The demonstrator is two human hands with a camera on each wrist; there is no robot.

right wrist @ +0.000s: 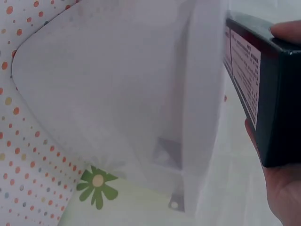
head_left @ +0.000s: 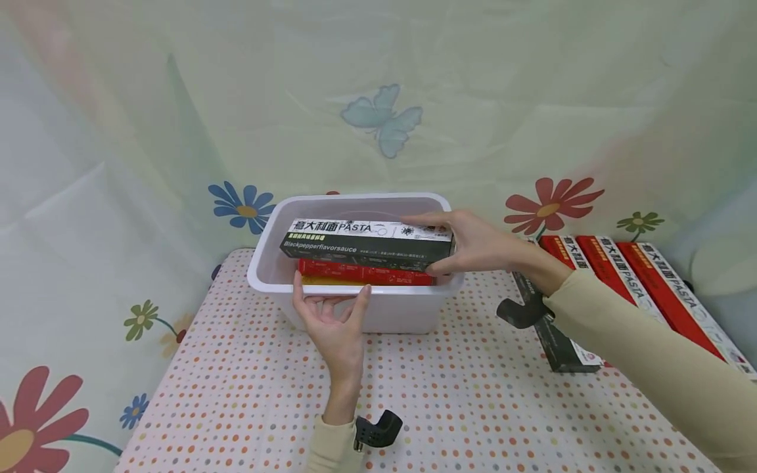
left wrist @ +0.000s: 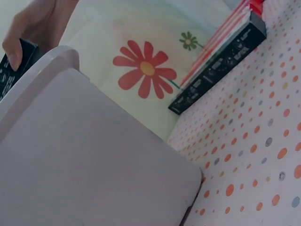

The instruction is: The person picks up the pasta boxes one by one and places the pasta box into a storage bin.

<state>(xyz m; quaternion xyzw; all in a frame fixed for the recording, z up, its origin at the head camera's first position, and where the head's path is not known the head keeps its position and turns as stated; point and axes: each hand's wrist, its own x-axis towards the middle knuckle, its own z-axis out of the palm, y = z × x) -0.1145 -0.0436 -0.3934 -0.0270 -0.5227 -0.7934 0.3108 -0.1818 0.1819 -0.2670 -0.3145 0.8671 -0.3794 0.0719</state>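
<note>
My right hand grips the right end of a black-and-white pasta box, thumb at the front and fingers behind. This box lies slightly tilted across the mouth of a white plastic bin. Below it, a red box shows inside the bin, with a yellow edge under that. My left hand holds the bin's front rim, a finger and the thumb reaching up to it. In the right wrist view the black end of the pasta box sits between thumb and fingers.
On the right, several red pasta boxes lie side by side, with another black pasta box at their left, partly behind my right forearm. The table has a dotted cloth. A flowered curtain hangs behind the bin.
</note>
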